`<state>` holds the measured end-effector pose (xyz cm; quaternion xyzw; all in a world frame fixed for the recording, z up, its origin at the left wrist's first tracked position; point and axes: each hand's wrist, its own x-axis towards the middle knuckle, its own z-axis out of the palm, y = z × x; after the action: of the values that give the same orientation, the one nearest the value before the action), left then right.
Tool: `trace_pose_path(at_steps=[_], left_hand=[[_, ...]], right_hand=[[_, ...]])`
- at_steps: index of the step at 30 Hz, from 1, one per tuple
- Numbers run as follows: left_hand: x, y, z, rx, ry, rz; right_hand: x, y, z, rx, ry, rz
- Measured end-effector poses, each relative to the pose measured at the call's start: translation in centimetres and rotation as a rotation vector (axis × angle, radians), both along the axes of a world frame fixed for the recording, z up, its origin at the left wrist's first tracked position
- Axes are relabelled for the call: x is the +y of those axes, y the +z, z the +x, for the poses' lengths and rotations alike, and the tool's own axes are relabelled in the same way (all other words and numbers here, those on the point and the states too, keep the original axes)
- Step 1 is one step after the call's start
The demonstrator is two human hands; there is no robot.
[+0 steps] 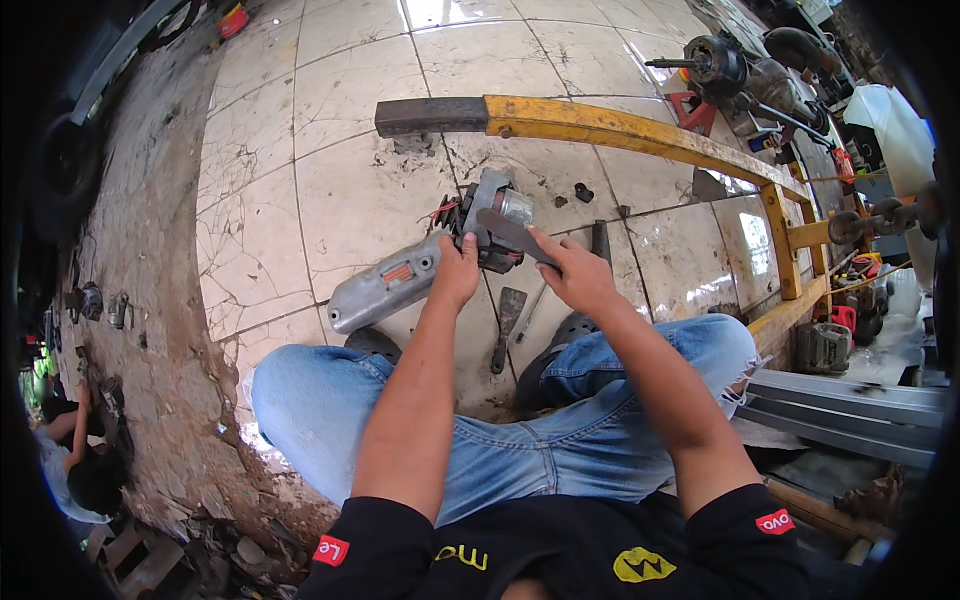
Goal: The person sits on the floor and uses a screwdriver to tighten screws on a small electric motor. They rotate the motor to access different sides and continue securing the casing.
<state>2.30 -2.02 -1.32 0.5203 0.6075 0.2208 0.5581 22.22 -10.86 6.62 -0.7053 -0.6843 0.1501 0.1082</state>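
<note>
I hold a grey angle grinder (pixel 392 283) above my knees, its head end opened with wires and dark parts showing. My left hand (pixel 457 270) grips the grinder's body near the head. My right hand (pixel 572 272) pinches a flat dark tool (pixel 508 232) that lies across the open head (pixel 492 210). A flat file-like tool (pixel 506 325) and a thin rod (pixel 532 312) lie on the tiles between my sandalled feet. A hammer-like tool (pixel 600 240) lies just beyond my right hand.
A yellow steel frame (pixel 620 128) runs across the white cracked tiles (pixel 340 190). Small dark parts (pixel 582 192) lie under it. Machine parts (pixel 740 75) and tools crowd the right. Grey metal bars (pixel 850 410) lie at my right. Another person (pixel 75 465) crouches at far left.
</note>
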Motion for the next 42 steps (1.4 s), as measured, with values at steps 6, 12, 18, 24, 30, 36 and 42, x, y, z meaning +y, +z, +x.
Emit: trace_pose_path(at_steps=[6,12,18,24,30,36,42], left_hand=[[-0.3,0.1,-0.3,0.034,0.004,0.022],[-0.1,0.0,0.2,0.049,-0.01,-0.003],[0.0,-0.5,-0.3,0.0,-0.02,0.005],[-0.3,-0.3,-0.6,0.043,-0.008,0.037],[-0.7,0.5,-0.3,0.034,-0.021,0.037],[-0.3,-0.8,-0.8,0.009,0.049,0.042],[0.3,-2.9,-1.3,0.032,-0.064,-0.054]], right_hand=[[-1.2,0.7,1.7,-0.012,0.028,-0.062],[2.2,-0.2,2.4,0.015,-0.332,0.028],[-1.6,-1.2,1.0,0.156,-0.052,0.078],[-1.6,-0.6,3.6,0.055,-0.12,0.112],[-1.6,-4.1,1.3,0.188,-0.211,0.178],[-0.4,-2.8,2.4,0.227,-0.23,0.217],[-0.7,-6.2,5.4,0.264,-0.697,-0.115]])
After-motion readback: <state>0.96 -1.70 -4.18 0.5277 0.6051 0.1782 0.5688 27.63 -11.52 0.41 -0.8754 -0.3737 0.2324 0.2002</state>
